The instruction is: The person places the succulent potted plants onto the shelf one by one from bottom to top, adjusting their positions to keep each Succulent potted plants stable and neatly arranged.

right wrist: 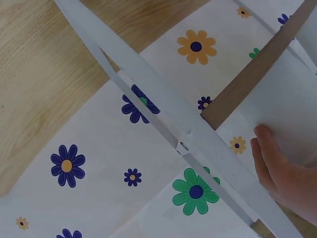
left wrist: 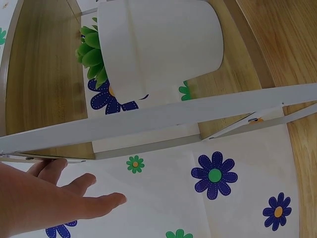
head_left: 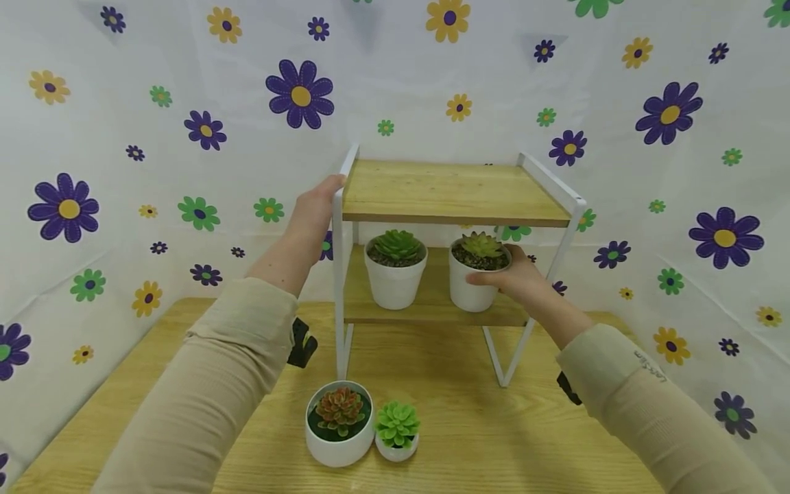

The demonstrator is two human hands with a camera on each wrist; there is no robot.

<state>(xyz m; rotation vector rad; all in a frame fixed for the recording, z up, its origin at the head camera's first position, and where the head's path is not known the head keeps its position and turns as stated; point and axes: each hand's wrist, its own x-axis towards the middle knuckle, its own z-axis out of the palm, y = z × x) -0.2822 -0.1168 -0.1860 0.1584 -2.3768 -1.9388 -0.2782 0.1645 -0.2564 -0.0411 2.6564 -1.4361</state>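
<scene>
My right hand [head_left: 518, 276] grips a white potted succulent [head_left: 472, 291] at the right of the shelf's lower board [head_left: 435, 317]. Its thumb lies across the front of the pot and its fingers go round the far side. Whether the pot's base touches the board, I cannot tell. At the upper left corner of the two-tier shelf [head_left: 457, 189], my left hand [head_left: 316, 209] touches the white metal frame. Its fingers [left wrist: 106, 204] extend loosely beside the frame in the left wrist view. A second white potted succulent [head_left: 395, 285], bright green, stands left on the lower board.
In front of the shelf, a wide white bowl with a reddish succulent [head_left: 341, 449] stands beside a small pot with a light green succulent [head_left: 397, 422]. All is on a wooden table [head_left: 481, 439]. A flower-printed white cloth [head_left: 395, 68] hangs behind.
</scene>
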